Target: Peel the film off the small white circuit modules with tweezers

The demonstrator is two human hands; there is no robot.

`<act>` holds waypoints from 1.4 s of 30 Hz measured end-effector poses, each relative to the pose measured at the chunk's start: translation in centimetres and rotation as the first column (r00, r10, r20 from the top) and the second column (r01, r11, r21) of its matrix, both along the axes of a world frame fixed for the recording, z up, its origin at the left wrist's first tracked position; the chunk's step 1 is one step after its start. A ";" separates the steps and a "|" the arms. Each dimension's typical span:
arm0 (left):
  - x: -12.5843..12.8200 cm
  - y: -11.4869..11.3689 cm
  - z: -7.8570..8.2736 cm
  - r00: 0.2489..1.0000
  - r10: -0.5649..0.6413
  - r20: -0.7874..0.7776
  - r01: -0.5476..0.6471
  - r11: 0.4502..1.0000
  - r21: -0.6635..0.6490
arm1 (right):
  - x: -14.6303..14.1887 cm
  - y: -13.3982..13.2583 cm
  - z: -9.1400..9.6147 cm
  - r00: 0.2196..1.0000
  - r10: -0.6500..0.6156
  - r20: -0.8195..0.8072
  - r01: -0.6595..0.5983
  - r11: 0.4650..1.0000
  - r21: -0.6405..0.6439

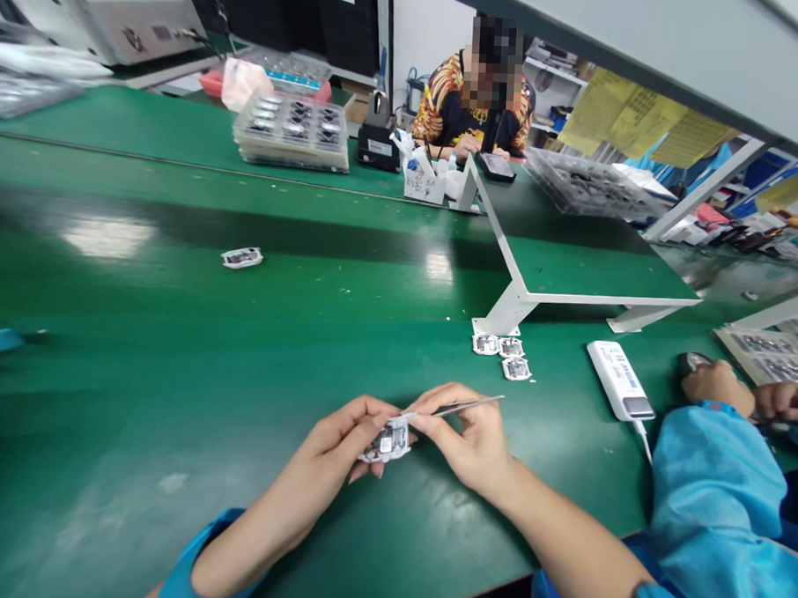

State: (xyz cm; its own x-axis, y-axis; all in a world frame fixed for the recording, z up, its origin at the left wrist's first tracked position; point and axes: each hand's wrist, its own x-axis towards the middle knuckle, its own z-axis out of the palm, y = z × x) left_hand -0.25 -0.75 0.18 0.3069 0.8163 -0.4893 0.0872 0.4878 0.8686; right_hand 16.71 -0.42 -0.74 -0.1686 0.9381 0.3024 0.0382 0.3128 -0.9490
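L hand (332, 448) pinches the white-rimmed circuit part (391, 440) over the green table (171, 368), & R hand (475, 448) grips a thin tool (484, 401) near its top edge, so prob. best hold steady & go gently.

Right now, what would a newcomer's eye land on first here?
Probably the hands, low in the middle: the left hand holds a small part, the right hand a thin tool. Next, perhaps, the green table stretching across the view, and the white-legged stand on it, right of centre.
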 end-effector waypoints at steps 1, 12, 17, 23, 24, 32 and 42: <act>0.0 0.0 0.0 1.000 0.004 0.001 -0.004 1.000 -0.010 | 0.0 -0.1 0.0 1.000 -0.003 0.016 0.003 1.000 0.007; 0.1 0.1 -0.4 1.000 0.010 -0.009 -0.010 1.000 -0.010 | 0.0 0.1 0.0 0.994 0.051 -0.092 -0.058 0.996 -0.073; 0.2 0.1 -0.3 0.999 0.027 -0.020 -0.028 0.999 -0.019 | -0.2 0.0 -0.2 1.000 0.014 -0.010 -0.015 0.999 -0.046; 0.0 0.0 -0.4 0.999 0.048 0.024 -0.048 0.999 -0.008 | 0.1 -0.1 -0.1 0.990 -0.028 0.142 0.011 0.993 0.119; 0.0 0.0 -0.4 0.999 0.041 0.036 -0.041 0.999 0.003 | 0.1 -0.1 -0.2 0.990 -0.038 0.137 0.020 0.992 0.126; -0.1 0.2 0.0 0.999 -0.011 0.034 0.010 0.998 0.055 | -0.1 0.1 -0.4 0.999 -0.045 -0.002 0.046 0.997 0.059; -0.2 0.3 -0.1 0.996 0.022 0.087 -0.025 0.999 0.035 | -0.3 -0.1 -0.2 0.999 -0.030 0.035 0.021 0.977 0.214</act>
